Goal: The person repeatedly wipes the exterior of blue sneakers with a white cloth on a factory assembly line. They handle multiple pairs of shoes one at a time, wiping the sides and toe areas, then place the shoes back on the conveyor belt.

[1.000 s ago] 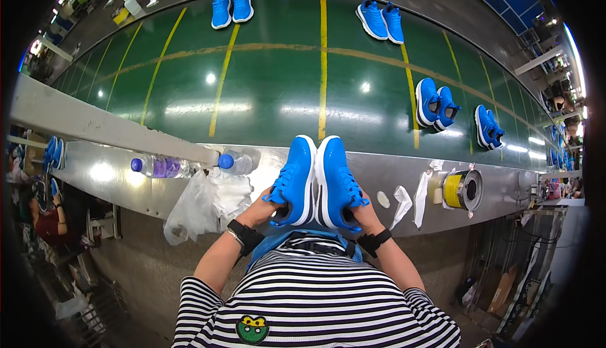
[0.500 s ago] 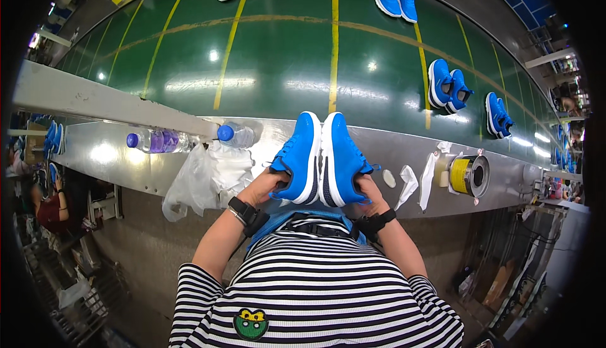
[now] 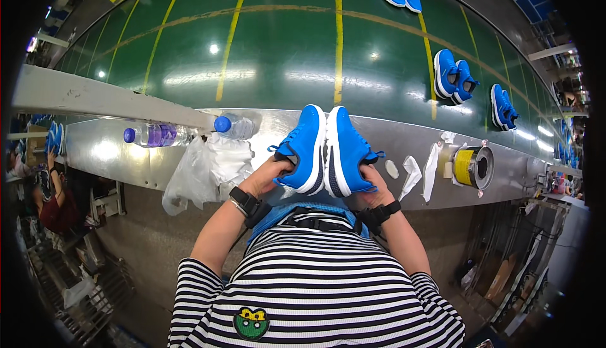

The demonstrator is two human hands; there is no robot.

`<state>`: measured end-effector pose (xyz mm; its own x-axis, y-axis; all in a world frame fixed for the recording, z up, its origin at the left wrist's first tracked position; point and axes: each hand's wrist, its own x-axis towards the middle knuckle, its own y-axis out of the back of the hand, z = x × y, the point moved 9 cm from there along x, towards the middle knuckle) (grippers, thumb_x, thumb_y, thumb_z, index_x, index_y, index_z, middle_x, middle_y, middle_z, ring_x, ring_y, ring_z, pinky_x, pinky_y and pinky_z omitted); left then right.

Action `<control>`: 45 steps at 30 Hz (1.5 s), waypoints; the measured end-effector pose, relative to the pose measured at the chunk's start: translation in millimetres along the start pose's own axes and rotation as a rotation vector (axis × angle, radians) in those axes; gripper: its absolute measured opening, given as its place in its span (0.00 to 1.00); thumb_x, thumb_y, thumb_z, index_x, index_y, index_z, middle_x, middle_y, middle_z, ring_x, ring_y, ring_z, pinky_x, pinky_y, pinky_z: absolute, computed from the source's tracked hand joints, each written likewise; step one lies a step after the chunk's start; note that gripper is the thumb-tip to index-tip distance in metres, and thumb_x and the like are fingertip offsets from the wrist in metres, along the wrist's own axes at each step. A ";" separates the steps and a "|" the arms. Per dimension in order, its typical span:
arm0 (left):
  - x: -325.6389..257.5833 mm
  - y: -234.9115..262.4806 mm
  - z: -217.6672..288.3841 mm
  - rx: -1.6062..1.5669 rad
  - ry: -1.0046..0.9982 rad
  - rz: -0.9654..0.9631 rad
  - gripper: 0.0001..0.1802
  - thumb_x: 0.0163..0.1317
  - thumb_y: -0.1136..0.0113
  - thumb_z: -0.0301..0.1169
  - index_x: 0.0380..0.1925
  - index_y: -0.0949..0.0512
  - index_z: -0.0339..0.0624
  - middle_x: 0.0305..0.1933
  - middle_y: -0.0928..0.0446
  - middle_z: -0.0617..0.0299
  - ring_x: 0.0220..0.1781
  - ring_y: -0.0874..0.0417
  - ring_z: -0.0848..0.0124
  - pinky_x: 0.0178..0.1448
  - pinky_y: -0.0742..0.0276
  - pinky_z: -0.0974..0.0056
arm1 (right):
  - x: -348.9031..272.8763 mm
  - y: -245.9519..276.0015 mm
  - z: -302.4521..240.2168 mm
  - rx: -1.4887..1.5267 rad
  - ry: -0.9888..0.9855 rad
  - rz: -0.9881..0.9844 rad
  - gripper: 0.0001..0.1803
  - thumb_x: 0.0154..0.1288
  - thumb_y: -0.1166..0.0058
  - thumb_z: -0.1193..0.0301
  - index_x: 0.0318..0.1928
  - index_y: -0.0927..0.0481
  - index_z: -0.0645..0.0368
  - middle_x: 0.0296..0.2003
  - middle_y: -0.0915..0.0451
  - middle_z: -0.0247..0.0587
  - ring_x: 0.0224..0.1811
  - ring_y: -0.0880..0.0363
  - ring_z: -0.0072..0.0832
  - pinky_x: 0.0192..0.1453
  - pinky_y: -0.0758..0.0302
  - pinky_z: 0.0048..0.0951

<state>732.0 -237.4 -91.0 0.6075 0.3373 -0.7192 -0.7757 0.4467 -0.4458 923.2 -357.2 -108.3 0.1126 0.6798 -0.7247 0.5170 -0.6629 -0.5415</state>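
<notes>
The green belt (image 3: 284,51) carries more shoes (image 3: 445,73) beyond the metal ledge (image 3: 126,162). On that ledge slumps a clear bag (image 3: 184,181), contents uncertain. Two held shoes (image 3: 306,149), blue, meet sole to sole over the ledge's near edge, toes toward the belt. Left of them are two capped bottles (image 3: 165,135), see-through, fill level unclear; right of them, a yellow-banded tin (image 3: 464,166), dark in its middle, contents unclear. The left hand (image 3: 271,174) and right hand (image 3: 376,187) each pinch a shoe at the heel, some fingertips hidden inside its opening
</notes>
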 end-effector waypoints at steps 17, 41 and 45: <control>-43.8 -30.9 58.5 1.264 -0.760 0.490 0.57 0.34 0.26 0.34 0.64 0.49 0.36 0.51 0.39 0.43 0.54 0.36 0.50 0.60 0.38 0.55 | -52.2 -56.4 -58.2 -1.490 0.927 0.391 0.48 0.44 0.35 0.66 0.65 0.47 0.63 0.52 0.35 0.52 0.56 0.36 0.42 0.61 0.38 0.38; 11.9 7.1 14.0 0.994 -0.493 0.276 0.40 0.54 0.38 0.43 0.62 0.42 0.34 0.56 0.33 0.41 0.59 0.32 0.53 0.62 0.37 0.58 | -55.8 -12.8 -81.2 -1.274 0.943 0.287 0.32 0.49 0.37 0.64 0.55 0.32 0.61 0.45 0.29 0.49 0.49 0.31 0.43 0.54 0.34 0.39; 17.0 4.9 13.2 1.002 -0.477 0.259 0.40 0.54 0.38 0.43 0.62 0.42 0.34 0.54 0.33 0.42 0.58 0.32 0.54 0.61 0.37 0.58 | -69.9 85.7 -115.7 -0.990 0.883 0.650 0.20 0.53 0.41 0.66 0.47 0.25 0.58 0.41 0.27 0.43 0.45 0.28 0.40 0.49 0.32 0.38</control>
<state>740.8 -218.6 -98.4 0.6184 0.7006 -0.3559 -0.5317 0.7066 0.4670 1057.8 -425.3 -54.8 0.8268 0.5613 -0.0355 0.4894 -0.6869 0.5372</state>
